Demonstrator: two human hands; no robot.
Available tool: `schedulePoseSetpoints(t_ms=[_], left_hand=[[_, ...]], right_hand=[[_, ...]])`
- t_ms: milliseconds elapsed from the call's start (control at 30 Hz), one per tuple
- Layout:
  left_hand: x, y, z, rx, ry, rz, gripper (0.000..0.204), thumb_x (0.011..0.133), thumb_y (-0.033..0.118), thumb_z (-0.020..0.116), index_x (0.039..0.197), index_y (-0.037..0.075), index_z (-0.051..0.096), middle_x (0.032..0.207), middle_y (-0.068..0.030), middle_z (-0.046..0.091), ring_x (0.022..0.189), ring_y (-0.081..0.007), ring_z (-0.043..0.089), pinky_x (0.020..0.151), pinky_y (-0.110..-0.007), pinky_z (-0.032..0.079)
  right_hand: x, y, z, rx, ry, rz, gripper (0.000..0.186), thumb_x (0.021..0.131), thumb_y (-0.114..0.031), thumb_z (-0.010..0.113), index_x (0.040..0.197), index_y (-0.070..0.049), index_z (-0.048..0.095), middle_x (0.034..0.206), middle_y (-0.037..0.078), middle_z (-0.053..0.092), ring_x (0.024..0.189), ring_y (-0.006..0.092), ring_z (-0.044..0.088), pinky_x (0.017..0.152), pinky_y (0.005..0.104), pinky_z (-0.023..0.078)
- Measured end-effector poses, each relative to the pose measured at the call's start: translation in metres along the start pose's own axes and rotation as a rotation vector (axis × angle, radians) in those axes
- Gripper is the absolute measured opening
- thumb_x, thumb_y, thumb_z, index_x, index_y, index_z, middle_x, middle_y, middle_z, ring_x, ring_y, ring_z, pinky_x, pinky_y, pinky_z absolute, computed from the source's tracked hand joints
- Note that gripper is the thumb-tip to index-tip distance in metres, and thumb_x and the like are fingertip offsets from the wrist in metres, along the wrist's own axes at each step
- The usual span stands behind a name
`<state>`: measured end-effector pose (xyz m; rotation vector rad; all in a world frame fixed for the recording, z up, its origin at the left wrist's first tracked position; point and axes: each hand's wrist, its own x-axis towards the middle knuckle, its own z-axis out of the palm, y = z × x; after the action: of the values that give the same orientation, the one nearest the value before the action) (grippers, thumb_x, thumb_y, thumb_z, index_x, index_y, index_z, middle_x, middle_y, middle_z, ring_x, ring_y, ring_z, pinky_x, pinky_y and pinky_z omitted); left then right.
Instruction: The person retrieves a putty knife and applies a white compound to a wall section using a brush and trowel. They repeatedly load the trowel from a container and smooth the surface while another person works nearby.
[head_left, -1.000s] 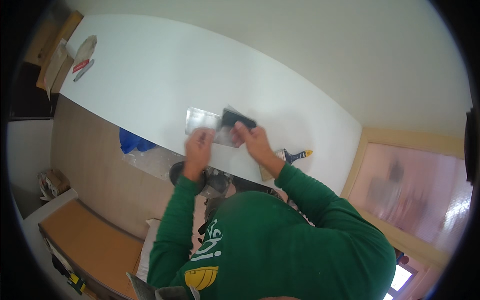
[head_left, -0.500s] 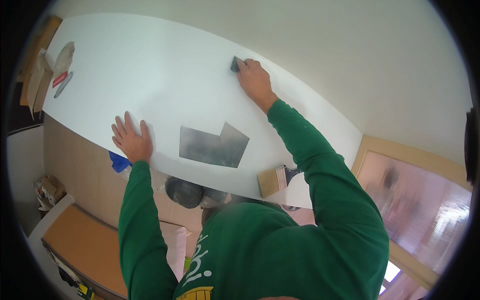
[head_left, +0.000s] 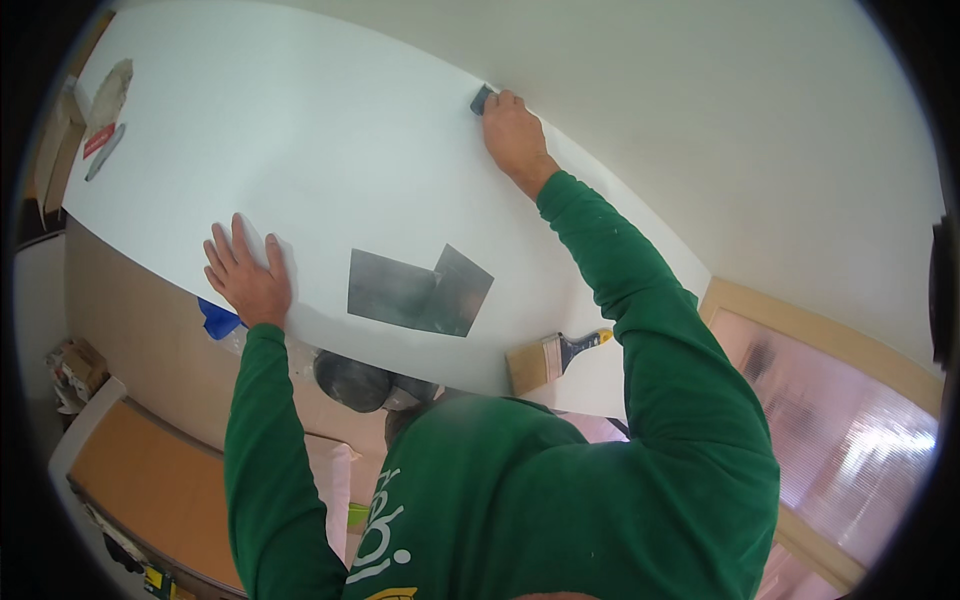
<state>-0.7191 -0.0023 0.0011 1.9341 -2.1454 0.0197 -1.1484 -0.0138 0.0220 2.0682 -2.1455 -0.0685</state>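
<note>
My right hand (head_left: 515, 135) presses a small dark grey piece of sandpaper (head_left: 481, 99) onto the white panel (head_left: 330, 120), close to its far edge by the wall. The fingers cover part of the piece. Nearer the left front edge, my left hand (head_left: 250, 283) lies flat on the panel with fingers spread, holding nothing. Between the hands and closer to me lie dark grey sheets (head_left: 392, 290), apparently sandpaper, one overlapping another at an angle. A wide flat paintbrush (head_left: 545, 358) with a dark and yellow handle rests near the front edge, beside my right forearm.
A pale wall (head_left: 720, 130) borders the panel's far side. At the far left lie a crumpled bag (head_left: 112, 90) and a grey, blade-shaped object (head_left: 105, 153). Below the front edge are a blue item (head_left: 218, 320) and dark rounded objects (head_left: 352, 382). A ribbed-glass door (head_left: 820, 400) stands at right.
My right hand has slid farther away with the sandpaper, toward the wall-side edge. My left hand stays flat on the panel. The view has shifted slightly, and more of the brush handle shows.
</note>
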Motion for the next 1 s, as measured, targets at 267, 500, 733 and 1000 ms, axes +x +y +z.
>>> schedulePoseSetpoints(t_ms=[267, 500, 733, 1000], left_hand=[[0.001, -0.002, 0.003, -0.004, 0.015, 0.000, 0.063, 0.097, 0.046, 0.056, 0.153, 0.019, 0.043, 0.159, -0.0166, 0.035, 0.148, -0.0419, 0.026, 0.119, -0.061, 0.019], [0.002, -0.003, 0.006, 0.002, 0.027, 0.001, 0.062, 0.099, 0.048, 0.053, 0.154, 0.022, 0.042, 0.161, -0.0147, 0.033, 0.148, -0.0409, 0.027, 0.118, -0.061, 0.019], [-0.001, -0.006, 0.006, 0.001, 0.050, 0.007, 0.062, 0.099, 0.048, 0.054, 0.154, 0.023, 0.042, 0.160, -0.0142, 0.034, 0.148, -0.0404, 0.028, 0.118, -0.062, 0.021], [-0.001, -0.006, 0.008, 0.002, 0.022, -0.026, 0.062, 0.099, 0.048, 0.053, 0.154, 0.024, 0.040, 0.161, -0.0118, 0.033, 0.149, -0.0384, 0.026, 0.118, -0.061, 0.021]], right_hand=[[-0.016, 0.020, -0.012, 0.072, -0.102, 0.083, 0.015, 0.088, -0.006, 0.057, 0.096, 0.004, 0.065, 0.099, 0.019, 0.065, 0.092, 0.0325, 0.068, 0.072, 0.0414, 0.060], [0.011, -0.002, -0.008, 0.065, -0.002, -0.077, 0.013, 0.091, -0.008, 0.055, 0.094, 0.001, 0.064, 0.097, 0.018, 0.065, 0.091, 0.0330, 0.068, 0.073, 0.0428, 0.059], [-0.021, 0.035, -0.010, 0.032, -0.070, -0.049, 0.012, 0.092, -0.008, 0.053, 0.097, 0.000, 0.061, 0.100, 0.017, 0.064, 0.093, 0.0336, 0.067, 0.078, 0.0442, 0.058], [-0.094, 0.087, -0.023, -0.027, -0.194, 0.028, 0.012, 0.091, -0.010, 0.057, 0.098, -0.001, 0.061, 0.099, 0.017, 0.064, 0.093, 0.0336, 0.067, 0.077, 0.0443, 0.058]])
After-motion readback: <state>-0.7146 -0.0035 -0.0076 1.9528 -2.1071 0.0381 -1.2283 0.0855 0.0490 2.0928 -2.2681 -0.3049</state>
